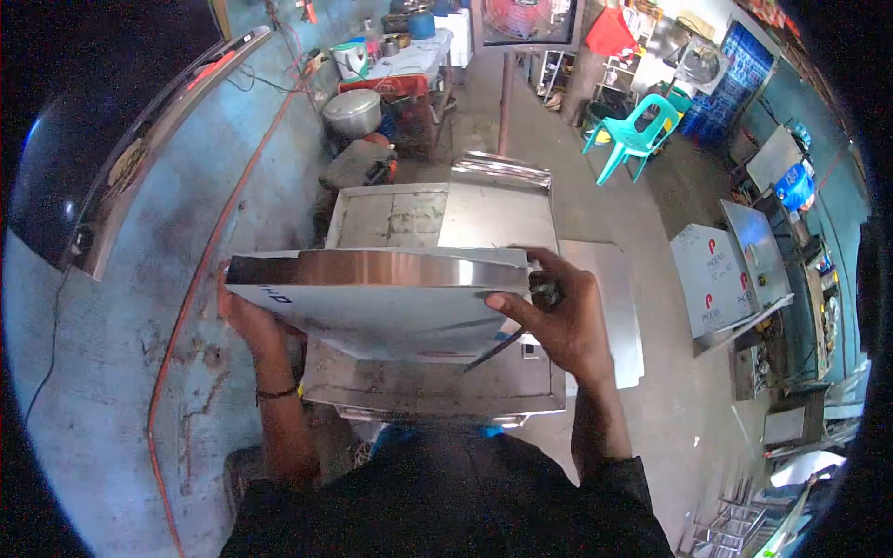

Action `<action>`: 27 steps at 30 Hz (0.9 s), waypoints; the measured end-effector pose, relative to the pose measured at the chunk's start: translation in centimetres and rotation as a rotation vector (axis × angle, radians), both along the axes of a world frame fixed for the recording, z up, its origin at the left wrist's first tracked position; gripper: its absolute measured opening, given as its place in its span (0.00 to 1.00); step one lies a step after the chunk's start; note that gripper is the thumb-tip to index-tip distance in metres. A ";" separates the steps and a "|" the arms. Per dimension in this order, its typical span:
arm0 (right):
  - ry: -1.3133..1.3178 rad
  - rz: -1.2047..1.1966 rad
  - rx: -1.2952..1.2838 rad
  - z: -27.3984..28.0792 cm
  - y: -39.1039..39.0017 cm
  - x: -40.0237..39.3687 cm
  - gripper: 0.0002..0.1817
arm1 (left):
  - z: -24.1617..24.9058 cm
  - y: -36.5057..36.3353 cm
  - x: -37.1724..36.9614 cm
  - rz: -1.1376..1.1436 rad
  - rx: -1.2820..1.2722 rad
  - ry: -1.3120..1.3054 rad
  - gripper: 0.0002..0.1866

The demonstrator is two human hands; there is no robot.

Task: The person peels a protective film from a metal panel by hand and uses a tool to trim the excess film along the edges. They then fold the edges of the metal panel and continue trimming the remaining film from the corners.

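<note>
A stainless steel panel (400, 316) with a shiny bent rim and a pale film-covered face is held tilted up in front of me. My left hand (251, 312) grips its left end, the fingers partly hidden behind it. At the right end my right hand (572, 321) is closed on the panel, thumb on the near face. A dark round object (545, 290) sits by the right fingers, and a thin dark strip (493, 352) shows below the thumb; I cannot make out what either is. Beneath the panel lies a shallow metal tray-like frame (428, 386).
A blue wall (223, 186) with an orange cable runs close on my left. Ahead are a lidded pot (353, 113), a fan (521, 20) and a green plastic chair (637, 135). Film-covered sheets (712, 279) lean at right, and a flat sheet (614, 316) lies beside the frame.
</note>
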State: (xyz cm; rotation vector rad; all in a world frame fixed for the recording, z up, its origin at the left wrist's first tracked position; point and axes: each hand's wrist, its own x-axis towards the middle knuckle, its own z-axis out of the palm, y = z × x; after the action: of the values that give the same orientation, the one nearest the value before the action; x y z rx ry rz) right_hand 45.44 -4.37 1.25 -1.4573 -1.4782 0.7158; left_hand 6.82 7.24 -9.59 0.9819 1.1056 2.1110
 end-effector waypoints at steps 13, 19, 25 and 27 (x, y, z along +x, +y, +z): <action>0.512 0.044 0.065 -1.8 -0.5 -2.4 0.20 | 16.0 -12.6 15.6 -0.253 0.227 1.098 0.05; 0.302 0.034 0.111 -3.2 -1.8 -2.5 0.16 | 17.0 -11.4 19.4 -0.344 0.105 1.233 0.06; 0.310 0.051 0.114 -3.3 -2.6 -2.5 0.17 | 17.3 -11.8 20.6 -0.282 0.088 1.387 0.07; 0.282 0.054 0.111 -3.2 -2.7 -2.3 0.17 | 17.1 -11.7 21.0 -0.245 0.106 1.386 0.06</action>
State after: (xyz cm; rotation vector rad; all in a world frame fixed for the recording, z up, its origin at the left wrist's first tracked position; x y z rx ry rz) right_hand 43.18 -7.06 -1.91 -1.1832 -1.3214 0.8229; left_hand 27.84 -4.48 7.55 2.6039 1.2758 1.0999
